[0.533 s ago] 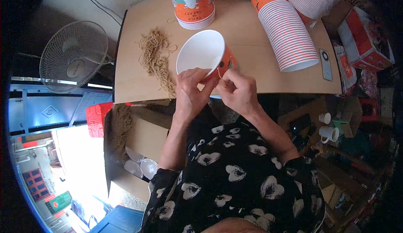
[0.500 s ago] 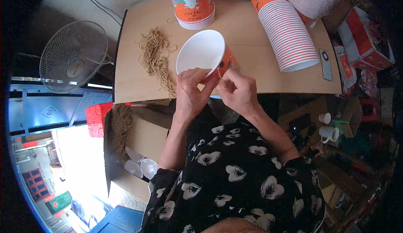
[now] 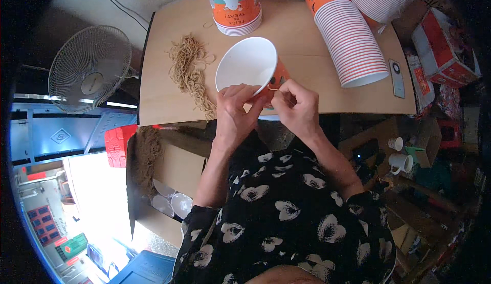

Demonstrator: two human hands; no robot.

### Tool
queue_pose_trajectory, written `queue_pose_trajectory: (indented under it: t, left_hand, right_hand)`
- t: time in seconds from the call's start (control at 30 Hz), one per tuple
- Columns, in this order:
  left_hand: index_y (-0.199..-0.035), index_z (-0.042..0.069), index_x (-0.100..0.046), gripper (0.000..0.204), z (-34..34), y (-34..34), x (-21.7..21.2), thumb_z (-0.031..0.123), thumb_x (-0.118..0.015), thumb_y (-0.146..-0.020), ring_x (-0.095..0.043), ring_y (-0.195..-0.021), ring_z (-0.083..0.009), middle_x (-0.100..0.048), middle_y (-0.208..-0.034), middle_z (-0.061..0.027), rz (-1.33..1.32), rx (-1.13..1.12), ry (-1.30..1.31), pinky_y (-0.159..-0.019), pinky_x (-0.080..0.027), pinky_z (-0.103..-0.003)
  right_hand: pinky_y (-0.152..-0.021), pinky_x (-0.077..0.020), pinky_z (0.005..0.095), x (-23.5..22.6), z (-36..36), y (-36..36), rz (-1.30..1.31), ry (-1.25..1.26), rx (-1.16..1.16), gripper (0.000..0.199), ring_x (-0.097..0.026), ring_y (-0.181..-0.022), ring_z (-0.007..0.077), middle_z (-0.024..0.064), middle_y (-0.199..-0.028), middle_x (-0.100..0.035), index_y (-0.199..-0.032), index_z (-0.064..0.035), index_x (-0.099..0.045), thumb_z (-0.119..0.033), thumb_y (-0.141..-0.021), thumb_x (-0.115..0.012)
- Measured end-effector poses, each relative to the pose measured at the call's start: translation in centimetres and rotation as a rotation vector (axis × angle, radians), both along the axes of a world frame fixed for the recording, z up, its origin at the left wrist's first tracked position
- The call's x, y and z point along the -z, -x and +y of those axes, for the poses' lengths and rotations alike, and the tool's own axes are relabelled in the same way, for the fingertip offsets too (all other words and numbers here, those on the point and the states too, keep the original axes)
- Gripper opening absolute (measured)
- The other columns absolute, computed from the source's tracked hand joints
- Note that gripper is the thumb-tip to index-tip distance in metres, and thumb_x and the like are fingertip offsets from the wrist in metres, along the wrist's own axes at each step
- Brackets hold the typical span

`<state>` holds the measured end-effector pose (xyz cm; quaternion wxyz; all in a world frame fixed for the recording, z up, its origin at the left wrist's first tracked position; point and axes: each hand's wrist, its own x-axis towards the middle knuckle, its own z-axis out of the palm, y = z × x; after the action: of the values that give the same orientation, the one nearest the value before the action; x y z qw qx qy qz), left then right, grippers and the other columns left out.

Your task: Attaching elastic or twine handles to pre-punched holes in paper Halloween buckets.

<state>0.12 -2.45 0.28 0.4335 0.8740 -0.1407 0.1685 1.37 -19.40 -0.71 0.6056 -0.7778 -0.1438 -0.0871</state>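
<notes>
A paper bucket (image 3: 244,63), white inside and orange with printed figures outside, lies tilted at the table's near edge, its mouth toward the upper left. My left hand (image 3: 235,109) is closed on its near rim, thumb and fingers pinching the wall. Just right of the rim, my right hand (image 3: 299,104) has its fingers curled together. A thin tan cord (image 3: 274,88) runs from the bucket's side toward those fingers, which pinch it; its other end is hidden. Left of the bucket lies a loose heap of tan cords (image 3: 190,69).
Upside-down nested buckets (image 3: 236,12) stand at the back. A long nested stack (image 3: 353,43) lies at the right, near a phone (image 3: 396,78). A fan (image 3: 92,69) is beyond the left edge. Below it sits an open cardboard box (image 3: 176,169) with cords and clear round pieces.
My right hand has pulled slightly right and away from the rim, and more of the cord shows between them. The bucket has shifted a little to the right with my left hand.
</notes>
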Motion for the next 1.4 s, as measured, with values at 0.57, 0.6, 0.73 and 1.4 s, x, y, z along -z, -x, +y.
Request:
queue_pose_trajectory:
  t: [0.57,0.6,0.73,1.4]
  left_hand:
    - [-0.108,0.010,-0.072,0.028,-0.3,0.3,0.2,0.009,-0.073,-0.081,-0.066,-0.077,-0.0218,-0.069,-0.081,-0.0055,0.070,-0.029,-0.046,-0.086,-0.043,-0.039]
    - [-0.106,0.009,-0.072,0.025,-0.4,0.2,0.4,0.009,-0.073,-0.081,-0.066,-0.074,-0.0218,-0.069,-0.079,-0.0058,0.073,-0.032,-0.022,-0.083,-0.044,-0.038]
    - [-0.101,0.007,-0.074,0.021,-0.6,0.0,0.3,0.008,-0.074,-0.080,-0.067,-0.070,-0.0223,-0.070,-0.077,-0.0067,0.039,-0.018,0.027,-0.074,-0.049,-0.036]
    - [-0.099,0.003,-0.074,0.016,-0.4,-2.2,-1.0,0.013,-0.070,-0.087,-0.069,-0.077,-0.0307,-0.070,-0.087,-0.0159,0.208,0.261,0.073,-0.069,-0.053,-0.038]
  right_hand:
    - [-0.049,-0.0425,0.0280,0.4,-0.6,0.0,0.011,0.020,0.035,0.013,-0.053,-0.052,0.0081,0.0034,-0.057,-0.054,-0.079,-0.0030,-0.056,-0.006,-0.086,-0.066]
    - [-0.049,-0.0427,0.0274,0.5,-0.7,0.1,0.012,-0.003,0.026,0.012,-0.053,-0.053,0.0075,0.0028,-0.058,-0.055,-0.080,-0.0026,-0.057,-0.006,-0.086,-0.067]
    - [-0.051,-0.0439,0.0257,0.1,-0.8,0.3,0.044,-0.016,0.025,0.010,-0.054,-0.058,0.0059,0.0024,-0.064,-0.059,-0.086,-0.0011,-0.058,-0.004,-0.088,-0.067]
    - [-0.067,-0.0515,0.0274,0.1,-3.6,-2.9,-0.040,0.280,-0.162,0.041,-0.064,-0.076,0.0130,0.0105,-0.089,-0.067,-0.126,-0.0079,-0.063,0.007,-0.087,-0.062]
